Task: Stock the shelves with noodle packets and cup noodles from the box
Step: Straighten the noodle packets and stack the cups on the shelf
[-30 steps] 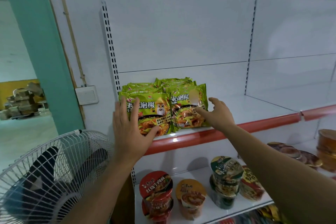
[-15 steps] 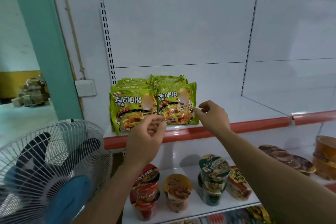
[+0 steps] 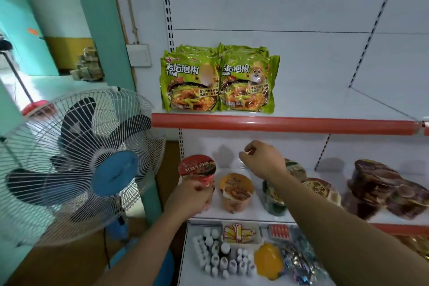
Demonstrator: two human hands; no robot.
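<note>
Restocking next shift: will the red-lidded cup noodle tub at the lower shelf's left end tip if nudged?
Likely: the red-lidded cup noodle tub narrows below its wide lid, so looks tippy. Probably light, since the left hand grips it alone. Its round wall may roll if toppled.

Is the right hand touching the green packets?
No, the right hand is below the red shelf edge, apart from the green packets above it.

A shop: white shelves with red edges (middle of the frame) hold noodle packets and cup noodles.
</note>
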